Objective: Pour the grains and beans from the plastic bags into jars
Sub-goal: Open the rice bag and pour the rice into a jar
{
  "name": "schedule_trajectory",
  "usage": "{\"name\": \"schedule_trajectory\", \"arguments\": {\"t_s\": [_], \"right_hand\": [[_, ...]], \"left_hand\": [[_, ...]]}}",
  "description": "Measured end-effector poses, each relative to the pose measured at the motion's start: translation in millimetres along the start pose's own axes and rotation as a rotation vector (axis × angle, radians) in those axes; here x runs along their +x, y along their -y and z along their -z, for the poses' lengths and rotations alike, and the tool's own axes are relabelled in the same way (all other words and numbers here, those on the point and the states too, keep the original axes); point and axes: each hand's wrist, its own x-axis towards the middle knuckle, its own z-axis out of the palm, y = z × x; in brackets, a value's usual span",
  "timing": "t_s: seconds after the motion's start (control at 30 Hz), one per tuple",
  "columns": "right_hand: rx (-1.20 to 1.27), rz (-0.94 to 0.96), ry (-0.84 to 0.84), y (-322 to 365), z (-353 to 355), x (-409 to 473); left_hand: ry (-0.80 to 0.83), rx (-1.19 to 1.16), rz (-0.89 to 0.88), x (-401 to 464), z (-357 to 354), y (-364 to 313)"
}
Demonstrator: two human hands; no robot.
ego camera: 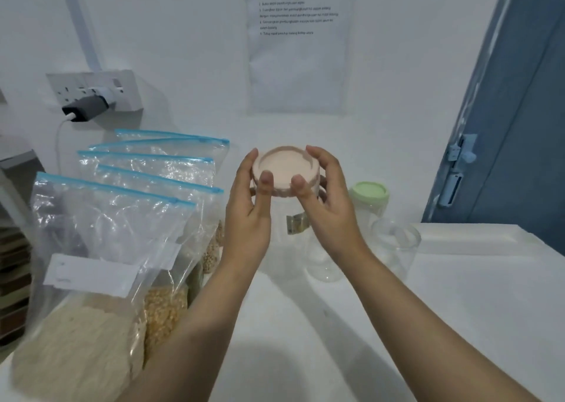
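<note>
I have both grips, left hand (249, 209) and right hand (328, 199), pinched on the ribbed pink lid (282, 169) of the clear jar (290, 242) at table centre; the jar looks empty, light and slippery, so I judge the ribbing the best hold.

five bags (101, 248), three jars (394, 248), two lids (282, 169)

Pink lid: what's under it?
A clear jar sits under the pink lid, which the left hand and right hand grip. Nothing shows inside; the rim is covered.
</note>
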Motion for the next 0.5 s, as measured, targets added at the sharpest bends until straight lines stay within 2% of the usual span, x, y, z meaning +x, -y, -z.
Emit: {"name": "schedule_trajectory", "arguments": {"t_s": [0.23, 0.5], "right_hand": [[0.079, -0.202, 0.078, -3.5, 20.6, -95.5], [0.098, -0.343, 0.071, -12.2, 32.5, -153.5]], "left_hand": [[0.027, 0.026, 0.160, -98.2, 6.7, 5.6], [0.082, 0.032, 0.306, -150.5, 7.3, 24.2]]}}
